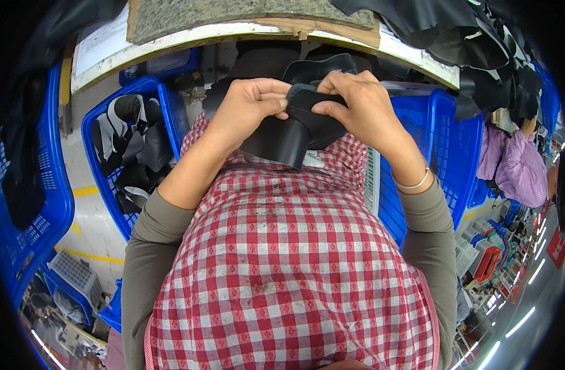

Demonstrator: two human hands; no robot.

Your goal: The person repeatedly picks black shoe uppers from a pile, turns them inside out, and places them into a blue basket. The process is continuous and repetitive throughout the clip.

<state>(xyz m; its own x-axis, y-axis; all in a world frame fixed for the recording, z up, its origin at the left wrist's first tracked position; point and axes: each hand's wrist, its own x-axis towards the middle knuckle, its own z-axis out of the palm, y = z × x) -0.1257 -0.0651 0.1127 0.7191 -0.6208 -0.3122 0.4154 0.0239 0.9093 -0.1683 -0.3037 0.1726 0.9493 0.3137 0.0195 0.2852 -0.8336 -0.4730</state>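
Fingers of both hands are pinched on a black shoe-upper piece [293, 132], held just below the worktable edge [171, 42]. Left hand [248, 105] and right hand [356, 105] are best kept close together there, so the folded rim is worked evenly without slipping.

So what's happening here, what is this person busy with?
A person in a red-and-white checked apron holds a black, flexible, curved piece of material up in front of the body with both hands. The left hand grips its left side, and the right hand pinches its upper edge between thumb and fingers. To the left stands a blue plastic basket holding more dark and grey pieces; another blue plastic basket stands to the right, below a worktable edge.
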